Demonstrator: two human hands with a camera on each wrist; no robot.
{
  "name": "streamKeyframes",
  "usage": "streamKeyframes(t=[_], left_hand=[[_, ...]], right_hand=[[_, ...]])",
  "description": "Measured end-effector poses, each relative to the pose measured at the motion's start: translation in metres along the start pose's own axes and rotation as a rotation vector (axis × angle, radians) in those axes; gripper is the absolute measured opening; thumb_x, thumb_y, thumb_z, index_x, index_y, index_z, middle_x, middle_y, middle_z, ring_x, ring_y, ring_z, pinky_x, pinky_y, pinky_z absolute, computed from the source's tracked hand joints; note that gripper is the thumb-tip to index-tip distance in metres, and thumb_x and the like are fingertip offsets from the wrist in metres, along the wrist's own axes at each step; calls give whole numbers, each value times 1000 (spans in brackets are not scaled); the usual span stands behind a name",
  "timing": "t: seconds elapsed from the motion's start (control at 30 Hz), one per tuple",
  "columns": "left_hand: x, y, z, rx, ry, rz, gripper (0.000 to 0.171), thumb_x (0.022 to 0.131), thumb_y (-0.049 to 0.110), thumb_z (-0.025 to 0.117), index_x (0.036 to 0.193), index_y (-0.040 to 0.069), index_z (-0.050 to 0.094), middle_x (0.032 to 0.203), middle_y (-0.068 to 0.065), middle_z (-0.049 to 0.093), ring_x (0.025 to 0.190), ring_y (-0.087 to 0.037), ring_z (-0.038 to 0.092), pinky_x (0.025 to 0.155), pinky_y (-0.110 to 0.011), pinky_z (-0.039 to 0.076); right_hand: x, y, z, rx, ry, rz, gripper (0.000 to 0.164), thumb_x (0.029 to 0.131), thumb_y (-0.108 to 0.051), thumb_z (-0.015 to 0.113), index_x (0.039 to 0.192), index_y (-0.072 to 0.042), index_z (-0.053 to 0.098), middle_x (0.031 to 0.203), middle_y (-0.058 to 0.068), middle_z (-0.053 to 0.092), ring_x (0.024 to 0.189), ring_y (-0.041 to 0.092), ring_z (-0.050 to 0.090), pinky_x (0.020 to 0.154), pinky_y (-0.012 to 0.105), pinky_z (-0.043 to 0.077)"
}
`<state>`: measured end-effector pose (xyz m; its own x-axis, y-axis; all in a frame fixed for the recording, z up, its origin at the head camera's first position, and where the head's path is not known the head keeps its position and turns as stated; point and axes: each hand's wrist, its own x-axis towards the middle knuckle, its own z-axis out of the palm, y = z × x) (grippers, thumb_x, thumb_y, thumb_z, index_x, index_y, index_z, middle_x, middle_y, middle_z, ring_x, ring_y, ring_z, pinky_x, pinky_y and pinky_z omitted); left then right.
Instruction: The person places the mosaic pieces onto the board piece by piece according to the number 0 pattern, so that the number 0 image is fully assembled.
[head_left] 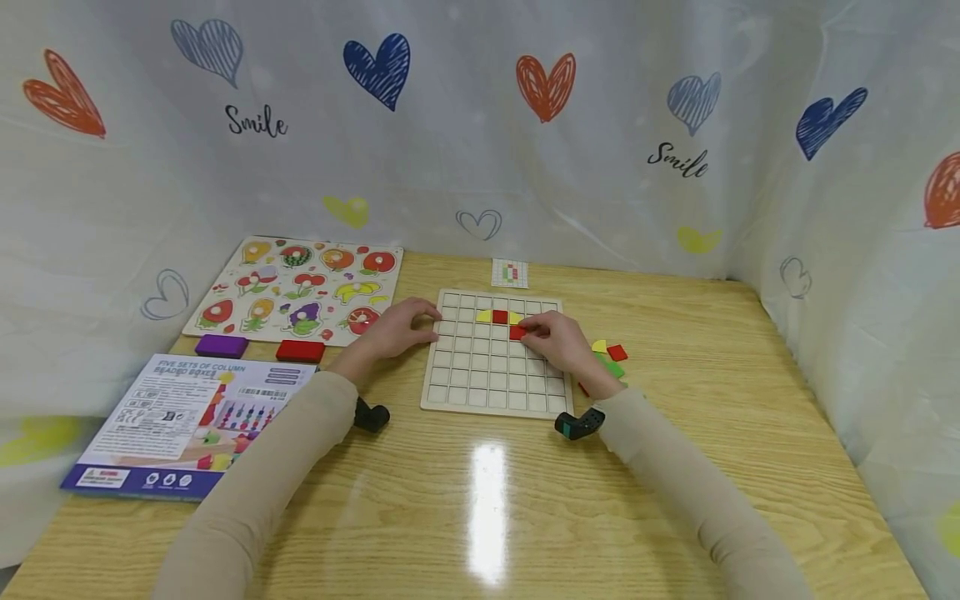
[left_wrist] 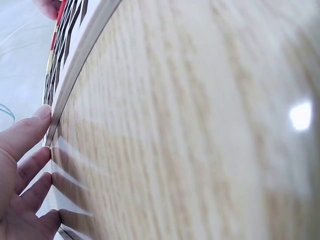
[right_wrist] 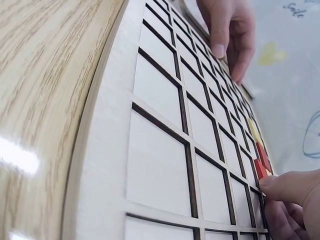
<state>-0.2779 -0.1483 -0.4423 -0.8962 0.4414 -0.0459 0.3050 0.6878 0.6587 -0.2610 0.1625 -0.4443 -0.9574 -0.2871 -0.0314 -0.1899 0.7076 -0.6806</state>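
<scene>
right hand apparently pinches red tile; curtain reads "smile".

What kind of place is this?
Maybe a play or learning corner: a wooden table with a fruit puzzle and a grid board on it, and a heart-patterned curtain behind.

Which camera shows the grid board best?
The head view: nearly all of the grid board shows, though the right hand hides some of it. The right wrist view gives a close, slanted, partial look; the left wrist view catches mostly its edge.
</scene>
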Motion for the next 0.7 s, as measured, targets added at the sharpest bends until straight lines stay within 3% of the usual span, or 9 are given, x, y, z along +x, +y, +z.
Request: streamKeyframes(t=[0.7], left_hand=[[0,-2,1,-21,3,15,33,93,19,68,123,5,63,138,-16,51,136,-33,39,115,-46,27]], right_hand=[[2,-1,2,-26,16,-27,25,94,-16,66,118,-10,72,120,10,63,108,25,58,92,42,48]])
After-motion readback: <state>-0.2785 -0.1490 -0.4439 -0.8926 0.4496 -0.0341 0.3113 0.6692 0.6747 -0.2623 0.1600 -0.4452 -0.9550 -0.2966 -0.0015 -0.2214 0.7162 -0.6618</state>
